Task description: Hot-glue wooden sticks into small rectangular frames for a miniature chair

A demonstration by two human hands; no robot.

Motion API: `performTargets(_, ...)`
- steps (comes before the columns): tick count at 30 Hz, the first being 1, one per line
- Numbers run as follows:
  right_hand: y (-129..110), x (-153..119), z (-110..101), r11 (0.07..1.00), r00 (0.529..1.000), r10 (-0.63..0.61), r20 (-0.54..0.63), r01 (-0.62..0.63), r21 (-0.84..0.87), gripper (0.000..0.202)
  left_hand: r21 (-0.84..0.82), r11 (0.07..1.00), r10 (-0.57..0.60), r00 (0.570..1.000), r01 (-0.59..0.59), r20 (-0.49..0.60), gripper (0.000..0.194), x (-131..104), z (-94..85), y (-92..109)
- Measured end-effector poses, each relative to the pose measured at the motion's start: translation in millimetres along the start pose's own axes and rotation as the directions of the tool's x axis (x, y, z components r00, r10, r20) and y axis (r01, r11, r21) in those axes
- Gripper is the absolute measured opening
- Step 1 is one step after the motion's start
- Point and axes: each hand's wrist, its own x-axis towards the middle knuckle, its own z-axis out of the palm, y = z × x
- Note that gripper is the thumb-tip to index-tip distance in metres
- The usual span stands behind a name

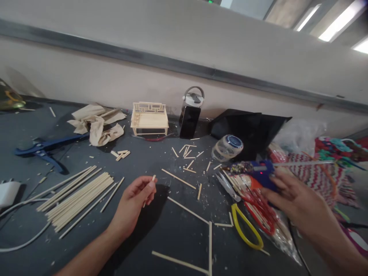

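Note:
Between the thumb and fingers of my left hand (138, 195) is a short wooden stick (154, 178); its upper tip shows, and most of the rest is hidden by the fingers. My right hand (290, 193) is wrapped round a blue hot glue gun (265, 173), with a clear glue stick (304, 163) out of its back and a small red light lit. The gun's nozzle points left. Below the hands lies a partial frame of thin sticks (210, 245) on the dark table. Loose short sticks (186, 151) are scattered past my left hand.
A bundle of sticks (83, 199) lies left, near blue cutters (43, 147) and crumpled brown paper (97, 122). A miniature wooden bench (150, 119), a phone (190, 122) and a clear jar (227, 148) stand at the back. Yellow-handled scissors (247, 230) and a plastic bag (276, 234) lie right.

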Motion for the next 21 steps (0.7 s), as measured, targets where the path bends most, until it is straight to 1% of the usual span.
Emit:
performTargets(1,-7.7,9.7,0.2,0.998,0.997,-0.057,-0.044,0.057,-0.003,0.076,0.008,1.000,0.004,1.000,-0.004,0.001,0.021,-0.2,-0.1,-0.3)
performTargets(3,-22.3,30.2,4.4,0.987,0.984,-0.156,-0.087,0.158,0.022,0.064,0.025,1.000,0.005,1.000,-0.005,-0.004,0.021,-0.6,-0.7,-1.1)
performTargets(5,-34.1,50.9,11.2,0.978,0.979,-0.191,-0.065,0.195,0.076,0.057,0.040,0.999,-0.004,1.000,0.004,-0.012,0.023,-0.8,-1.4,-2.1)
performTargets(7,-42.0,69.7,17.9,0.976,0.979,-0.199,-0.032,0.201,0.082,0.053,0.051,0.999,-0.011,1.000,0.012,-0.020,0.024,-0.8,-2.1,-2.8)
performTargets(9,-45.7,85.4,23.1,0.976,0.977,-0.210,-0.029,0.212,0.058,0.051,0.054,0.999,-0.009,0.999,0.010,-0.033,0.025,-0.8,-2.2,-3.0)
performTargets(12,-43.9,102.9,27.8,0.975,0.974,-0.222,-0.055,0.221,-0.015,0.050,0.049,0.999,-0.010,0.998,0.013,-0.059,0.026,-0.9,-1.7,-2.6)
performTargets(16,-33.2,118.8,30.3,0.967,0.968,-0.221,-0.115,0.203,-0.153,0.052,0.058,0.998,-0.028,0.997,0.032,-0.067,0.026,-1.3,-1.3,-2.9)
performTargets(19,-27.1,123.9,31.1,0.944,0.957,-0.249,-0.149,0.206,-0.258,0.049,0.062,0.997,-0.047,0.996,0.051,-0.074,0.025,-2.2,-1.5,-3.6)
performTargets(21,-26.1,123.3,31.6,0.919,0.945,-0.285,-0.160,0.222,-0.326,0.047,0.066,0.994,-0.083,0.993,0.088,-0.079,0.026,-3.3,-1.0,-2.6)
